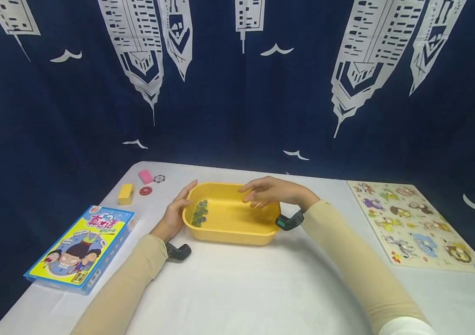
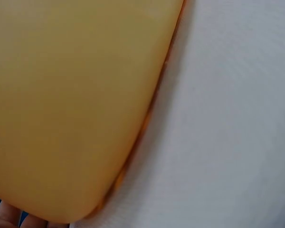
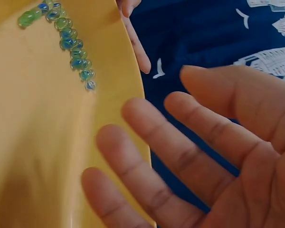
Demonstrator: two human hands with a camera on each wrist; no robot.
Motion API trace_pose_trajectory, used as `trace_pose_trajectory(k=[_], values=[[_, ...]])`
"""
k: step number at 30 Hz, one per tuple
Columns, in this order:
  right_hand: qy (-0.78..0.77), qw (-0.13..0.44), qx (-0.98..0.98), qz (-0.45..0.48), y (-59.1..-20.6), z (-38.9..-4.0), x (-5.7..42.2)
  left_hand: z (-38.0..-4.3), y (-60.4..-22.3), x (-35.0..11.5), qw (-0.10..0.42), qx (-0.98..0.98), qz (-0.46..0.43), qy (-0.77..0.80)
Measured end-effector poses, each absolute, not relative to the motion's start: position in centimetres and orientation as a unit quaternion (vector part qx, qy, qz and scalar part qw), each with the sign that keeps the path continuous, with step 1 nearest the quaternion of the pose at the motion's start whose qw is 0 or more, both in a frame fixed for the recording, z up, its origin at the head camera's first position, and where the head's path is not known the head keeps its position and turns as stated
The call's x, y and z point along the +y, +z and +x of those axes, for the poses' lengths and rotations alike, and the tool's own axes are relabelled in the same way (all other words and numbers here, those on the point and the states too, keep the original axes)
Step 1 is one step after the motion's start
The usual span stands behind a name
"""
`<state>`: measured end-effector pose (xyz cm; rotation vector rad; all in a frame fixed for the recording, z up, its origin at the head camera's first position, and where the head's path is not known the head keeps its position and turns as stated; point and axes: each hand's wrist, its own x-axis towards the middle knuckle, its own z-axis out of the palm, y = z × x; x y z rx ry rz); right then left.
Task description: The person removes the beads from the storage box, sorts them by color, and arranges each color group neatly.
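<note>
A yellow plastic basin (image 1: 237,214) sits on the white table in front of me. Green and blue glass marbles (image 1: 200,213) are bunched along its left end, and the right wrist view shows these marbles (image 3: 76,52) lined up by the wall. My left hand (image 1: 174,216) holds that end, thumb at the rim and fingers along the outside. Over the basin's right part hovers my right hand (image 1: 273,190), fingers spread and loosely bent, nothing in them. In the left wrist view the basin's outer wall (image 2: 76,104) hides most of the left fingers (image 2: 9,216).
On the left lie a boxed card game (image 1: 80,249), a yellow block (image 1: 125,194), a pink block (image 1: 145,177), a red chip (image 1: 145,191) and a black-and-white chip (image 1: 159,178). An animal puzzle board (image 1: 417,225) lies at right. A dark blue curtain (image 1: 237,102) hangs behind the table.
</note>
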<state>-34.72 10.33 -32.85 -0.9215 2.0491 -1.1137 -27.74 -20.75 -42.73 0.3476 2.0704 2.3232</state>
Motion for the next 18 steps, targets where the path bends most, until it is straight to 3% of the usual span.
trace_pose_trajectory(k=[5,18], values=[[-0.401,0.35,0.774,-0.342,-32.9,-35.5,7.5,-27.7,-42.7,-20.8,0.004,0.659,0.112,0.743],[-0.38,0.343,0.801,-0.311,-35.4,-36.8,2.1,-27.7,-42.6,-20.9,0.008,0.65,0.108,0.752]])
